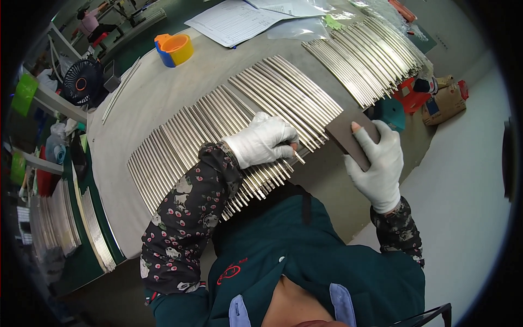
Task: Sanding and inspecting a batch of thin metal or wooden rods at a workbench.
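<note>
Fingers of left hand (263,141) pinching a thin silvery rod (298,157); right hand (376,163) clasping flat brown-grey pad (351,137)

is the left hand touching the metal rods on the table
Touching. The head view shows the gloved left hand resting on the row of metal rods, fingers pressed onto them.

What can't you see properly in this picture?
Head view only:
- Left hand: its palm and fingertips are hidden by its own glove back, so the grip on the metal rods is unclear.
- Brown flat piece: its lower part is covered by the right hand.
- Papers: cut off by the top edge.
- Person far back: too small.
</note>
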`<state>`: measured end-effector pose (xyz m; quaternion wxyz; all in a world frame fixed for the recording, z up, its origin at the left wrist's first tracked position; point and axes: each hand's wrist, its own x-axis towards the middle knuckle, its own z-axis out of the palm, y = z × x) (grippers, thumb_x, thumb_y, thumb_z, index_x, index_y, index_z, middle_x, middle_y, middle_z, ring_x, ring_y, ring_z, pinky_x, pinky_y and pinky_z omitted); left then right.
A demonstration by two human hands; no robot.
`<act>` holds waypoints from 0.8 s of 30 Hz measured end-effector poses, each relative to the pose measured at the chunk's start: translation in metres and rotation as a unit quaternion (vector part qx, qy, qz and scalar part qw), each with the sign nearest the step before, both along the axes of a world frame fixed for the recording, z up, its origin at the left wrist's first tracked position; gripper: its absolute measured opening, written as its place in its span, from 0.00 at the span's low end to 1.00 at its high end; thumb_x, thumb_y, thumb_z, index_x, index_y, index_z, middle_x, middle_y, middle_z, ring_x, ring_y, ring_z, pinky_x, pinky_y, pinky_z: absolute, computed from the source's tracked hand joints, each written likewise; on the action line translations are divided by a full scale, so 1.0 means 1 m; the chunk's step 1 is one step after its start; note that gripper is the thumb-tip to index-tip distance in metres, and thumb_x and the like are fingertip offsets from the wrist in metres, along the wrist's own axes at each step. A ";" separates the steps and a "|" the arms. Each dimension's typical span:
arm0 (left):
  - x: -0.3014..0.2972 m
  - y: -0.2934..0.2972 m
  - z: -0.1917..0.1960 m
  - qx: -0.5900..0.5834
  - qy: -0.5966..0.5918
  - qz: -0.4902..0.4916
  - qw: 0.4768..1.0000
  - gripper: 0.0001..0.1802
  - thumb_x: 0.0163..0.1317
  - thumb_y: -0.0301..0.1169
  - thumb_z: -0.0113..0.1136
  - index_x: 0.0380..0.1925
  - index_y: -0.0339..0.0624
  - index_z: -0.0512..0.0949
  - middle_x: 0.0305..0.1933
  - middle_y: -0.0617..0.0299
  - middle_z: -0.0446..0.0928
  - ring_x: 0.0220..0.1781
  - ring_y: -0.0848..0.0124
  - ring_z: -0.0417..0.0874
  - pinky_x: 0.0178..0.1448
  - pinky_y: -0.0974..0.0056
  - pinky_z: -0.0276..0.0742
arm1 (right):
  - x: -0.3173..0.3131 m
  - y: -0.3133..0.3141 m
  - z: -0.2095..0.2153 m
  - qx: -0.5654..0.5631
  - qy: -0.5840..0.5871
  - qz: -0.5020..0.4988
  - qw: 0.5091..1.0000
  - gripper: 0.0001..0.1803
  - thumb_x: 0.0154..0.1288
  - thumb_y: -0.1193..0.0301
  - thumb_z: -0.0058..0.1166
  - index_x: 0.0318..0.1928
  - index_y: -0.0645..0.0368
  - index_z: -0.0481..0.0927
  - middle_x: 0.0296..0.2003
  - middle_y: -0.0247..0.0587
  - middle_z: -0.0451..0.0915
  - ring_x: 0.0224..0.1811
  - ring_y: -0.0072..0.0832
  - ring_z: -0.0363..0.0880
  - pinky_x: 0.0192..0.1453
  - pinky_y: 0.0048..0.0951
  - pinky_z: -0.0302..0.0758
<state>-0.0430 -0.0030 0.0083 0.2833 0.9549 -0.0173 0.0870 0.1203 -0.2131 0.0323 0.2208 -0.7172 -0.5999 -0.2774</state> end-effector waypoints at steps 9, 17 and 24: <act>0.003 0.000 0.000 0.048 0.007 0.012 0.999 0.10 0.55 0.35 0.65 0.31 0.43 0.76 0.31 0.63 0.78 0.38 0.63 0.79 0.49 0.59 0.67 | -0.036 -0.004 -0.005 -0.113 0.048 0.178 0.976 0.32 0.38 0.62 0.67 0.50 0.48 0.78 0.48 0.50 0.71 0.39 0.41 0.74 0.42 0.37 0.74; 0.007 -0.001 -0.001 0.021 0.028 0.017 0.999 0.08 0.56 0.35 0.64 0.30 0.44 0.77 0.29 0.63 0.78 0.38 0.64 0.80 0.51 0.59 0.66 | -0.029 -0.002 -0.006 -0.098 0.060 0.159 0.981 0.31 0.38 0.62 0.68 0.50 0.45 0.79 0.48 0.50 0.72 0.40 0.42 0.74 0.43 0.38 0.74; 0.004 -0.006 0.004 0.159 -0.129 -0.002 0.979 0.11 0.44 0.32 0.68 0.27 0.45 0.77 0.27 0.63 0.76 0.35 0.62 0.78 0.38 0.58 0.73 | 0.011 -0.013 0.001 0.019 0.079 0.027 0.996 0.32 0.38 0.69 0.65 0.52 0.51 0.78 0.48 0.47 0.72 0.45 0.41 0.72 0.49 0.38 0.73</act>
